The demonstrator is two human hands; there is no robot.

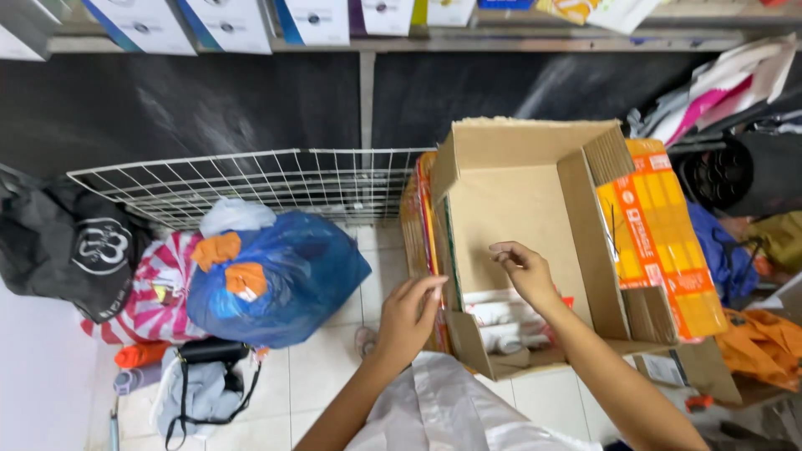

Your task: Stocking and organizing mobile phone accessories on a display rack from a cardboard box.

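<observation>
At the far left edge of the tiled floor [309, 376] a black bag [63, 250] slumps against the wall. Next to it lies a pink-and-white striped bag [154, 296], and a bulging blue plastic bag [284, 280] with orange patches rests partly on top of that. In front of them, near the floor's lower left corner, sit an orange bottle [138, 355] and a grey bundle with a black strap [205, 392]. A white wire rack [251, 184] lies flat behind the bags, along the dark wall.

My left hand [409, 317] reaches forward with fingers loosely curled and together, its fingertips touching the left wall of the open cardboard box [518, 217], beside the flattened cardboard sheets [418, 225] standing on edge against that side. It holds nothing that I can see.

The box stands on the floor right of centre, flaps up, mostly bare inside. At its near end lies some white rolled cloth [501, 321], or so it seems; the view is too soft to be sure.

My right hand [526, 271] is inside the box, above its near half, thumb and forefinger pinched together. Whether something thin is caught between them, I cannot tell.

Against the box's right wall leans an orange-and-yellow printed carton [660, 242]. Past it, at the floor's right edge, are a blue cloth [723, 250] and an orange bag [756, 342].
</observation>
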